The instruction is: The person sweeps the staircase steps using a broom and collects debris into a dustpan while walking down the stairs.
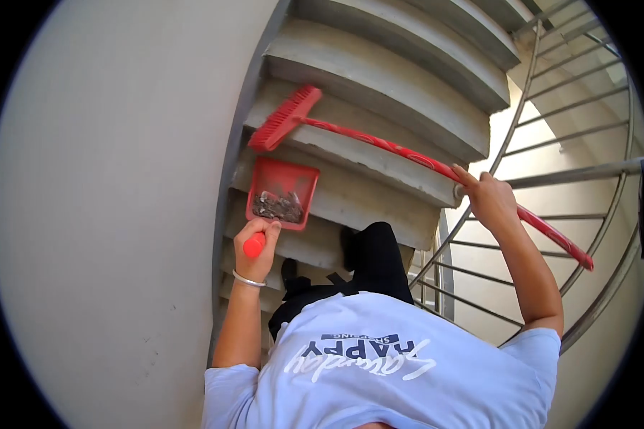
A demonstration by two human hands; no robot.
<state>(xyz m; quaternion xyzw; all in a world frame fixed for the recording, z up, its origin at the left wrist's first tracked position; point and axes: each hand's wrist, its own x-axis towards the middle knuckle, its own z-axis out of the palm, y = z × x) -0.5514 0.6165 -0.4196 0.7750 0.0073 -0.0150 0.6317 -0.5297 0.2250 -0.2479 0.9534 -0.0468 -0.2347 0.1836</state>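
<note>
My left hand [257, 247] is closed round the handle of a red dustpan [304, 189], with a bracelet on the wrist behind it. A heap of grey dirt and scraps [277, 207] lies in the pan. My right hand [489, 198] grips the long red patterned stick of a broom [383, 144], its index finger stretched along the stick. The broom's red bristled head [286, 118] is at the left end of a stair step, near the wall and a little above the dustpan. The stick's far end sticks out past my right forearm, over the railing side.
Grey concrete steps [379, 71] rise ahead of me. A plain wall [122, 179] runs along the left. On the right stands a metal railing [576, 175] with several bars. My legs in black trousers [372, 261] are on the lower steps.
</note>
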